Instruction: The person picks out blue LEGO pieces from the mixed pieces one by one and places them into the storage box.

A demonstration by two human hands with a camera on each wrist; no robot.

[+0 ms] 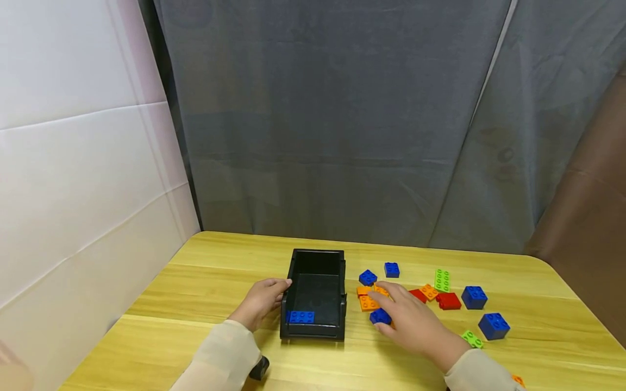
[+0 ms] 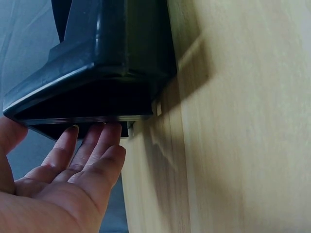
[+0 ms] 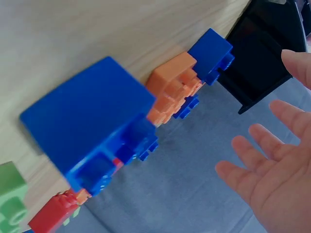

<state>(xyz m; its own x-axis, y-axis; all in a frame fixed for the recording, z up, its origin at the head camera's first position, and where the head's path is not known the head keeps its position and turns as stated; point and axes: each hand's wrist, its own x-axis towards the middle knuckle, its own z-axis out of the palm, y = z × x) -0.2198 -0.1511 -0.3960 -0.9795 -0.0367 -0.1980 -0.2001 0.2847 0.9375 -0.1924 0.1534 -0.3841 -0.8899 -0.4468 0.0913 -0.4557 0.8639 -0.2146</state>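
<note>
A long black plastic bin stands on the table, with a blue building brick inside at its near left corner. My left hand grips the bin's left side. In the left wrist view its thumb is at the rim and its fingertips touch beneath the lip. To the right of the bin, my right hand is held above a cluster of bricks, holding nothing. Orange bricks and a blue brick lie by its fingertips, partly hidden. The right wrist view shows its fingers spread, apart from the bricks.
Blue bricks lie behind the cluster. Further right are red bricks, green bricks and larger blue bricks. A small black object shows beside the left sleeve. Grey curtain hangs behind the table.
</note>
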